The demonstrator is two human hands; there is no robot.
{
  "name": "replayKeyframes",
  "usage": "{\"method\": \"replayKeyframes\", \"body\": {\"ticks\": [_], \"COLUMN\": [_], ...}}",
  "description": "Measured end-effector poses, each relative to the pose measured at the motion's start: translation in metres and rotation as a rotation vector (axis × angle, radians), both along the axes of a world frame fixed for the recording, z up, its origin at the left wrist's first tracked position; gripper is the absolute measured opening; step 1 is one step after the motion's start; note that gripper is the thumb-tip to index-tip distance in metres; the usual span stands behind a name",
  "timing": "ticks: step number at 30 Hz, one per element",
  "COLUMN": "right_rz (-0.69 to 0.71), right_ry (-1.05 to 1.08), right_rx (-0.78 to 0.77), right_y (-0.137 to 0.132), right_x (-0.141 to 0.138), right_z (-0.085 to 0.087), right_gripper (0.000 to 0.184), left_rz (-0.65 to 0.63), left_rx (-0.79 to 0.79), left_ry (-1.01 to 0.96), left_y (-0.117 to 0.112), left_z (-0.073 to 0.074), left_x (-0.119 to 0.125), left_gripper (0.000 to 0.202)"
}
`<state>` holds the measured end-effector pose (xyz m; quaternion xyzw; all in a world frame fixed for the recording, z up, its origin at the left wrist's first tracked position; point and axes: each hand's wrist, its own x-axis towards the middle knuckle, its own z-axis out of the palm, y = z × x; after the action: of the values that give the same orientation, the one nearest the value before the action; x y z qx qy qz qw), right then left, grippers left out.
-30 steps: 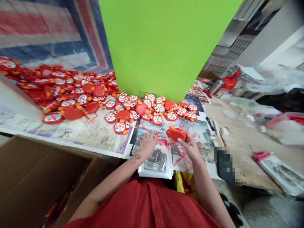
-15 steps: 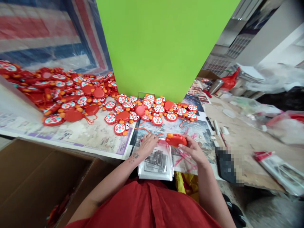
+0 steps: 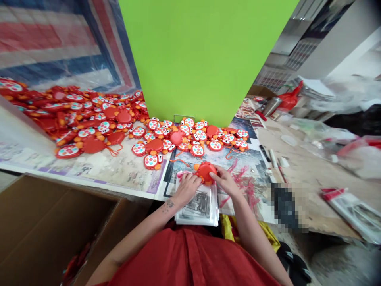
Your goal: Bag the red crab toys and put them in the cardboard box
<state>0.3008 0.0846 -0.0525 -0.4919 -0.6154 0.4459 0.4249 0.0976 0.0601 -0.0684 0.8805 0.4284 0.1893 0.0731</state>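
In my right hand [image 3: 228,182] is a red crab-shaped toy [image 3: 206,171], its plain back facing up, gripped at its right edge between thumb and fingers. My left hand [image 3: 188,187] lies over the upper part of a stack of clear plastic bags [image 3: 198,216] with dark print. Its closed fingertips meet the toy's lower left side; whatever they pinch is hidden. Beyond the hands, a loose pile of similar toys [image 3: 154,145] with orange claws and dotted white faces spreads across the table, some face down.
A tall green panel [image 3: 205,59] rises behind the pile. More toys heap up at the left [image 3: 89,115]. An open cardboard box [image 3: 53,222] stands at lower left. Pink ties [image 3: 241,180], markers [image 3: 272,158] and a packaged item [image 3: 351,212] lie to the right.
My right hand has brought the toy left and over the bags' top edge, turning its back upward. The toy now meets my left fingertips; my left hand has shifted slightly.
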Motion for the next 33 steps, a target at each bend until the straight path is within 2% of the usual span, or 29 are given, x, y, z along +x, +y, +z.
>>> {"method": "replayKeyframes", "body": {"ticks": [5,8,11,14,15,17,19,21,25,29,31,33], "right_rz": [-0.004,0.013,0.138,0.240,0.217,0.066,-0.115,-0.211,-0.175,-0.248,-0.272,-0.265], "right_ry": [-0.092,-0.137,-0.173,-0.294,-0.345,-0.437,-0.504,-0.549,-0.484,-0.331,-0.255,-0.172], "right_rx": [0.021,0.011,0.038,0.136,0.178,0.233,0.204,0.129,0.044,0.119,0.137,0.147], "right_y": [0.012,0.019,0.021,0.020,0.019,0.016,0.011,0.004,-0.013,-0.024,-0.026,-0.028], "right_x": [-0.011,-0.018,-0.029,-0.036,-0.036,-0.030,-0.018,-0.006,-0.003,-0.026,-0.036,-0.041], "right_z": [-0.006,-0.007,-0.008,-0.011,-0.012,-0.014,-0.014,-0.013,-0.014,-0.014,-0.010,-0.005], "right_gripper": [0.042,0.042,0.046,0.052,0.053,0.055,0.054,0.047,0.036,0.038,0.035,0.032], "left_rz": [0.133,0.164,0.139,0.116,0.119,0.151,0.187,0.178,0.081,0.010,0.002,0.058], "left_rx": [-0.013,-0.018,0.002,0.000,-0.010,-0.032,-0.045,-0.072,-0.247,-0.391,-0.401,-0.351], "left_ry": [-0.167,-0.262,-0.275,-0.246,-0.236,-0.237,-0.268,-0.298,-0.299,-0.240,-0.275,-0.395], "left_y": [0.000,-0.001,-0.002,-0.001,0.000,0.002,0.004,0.008,0.017,0.018,0.014,0.009], "left_z": [-0.010,-0.009,-0.004,0.001,0.002,0.004,0.007,0.010,0.022,0.041,0.048,0.047], "left_x": [-0.002,-0.004,-0.005,-0.005,-0.004,-0.003,-0.001,-0.001,-0.003,-0.005,-0.007,-0.012], "left_gripper": [0.019,0.018,0.017,0.018,0.018,0.017,0.014,0.011,0.009,0.013,0.013,0.011]}}
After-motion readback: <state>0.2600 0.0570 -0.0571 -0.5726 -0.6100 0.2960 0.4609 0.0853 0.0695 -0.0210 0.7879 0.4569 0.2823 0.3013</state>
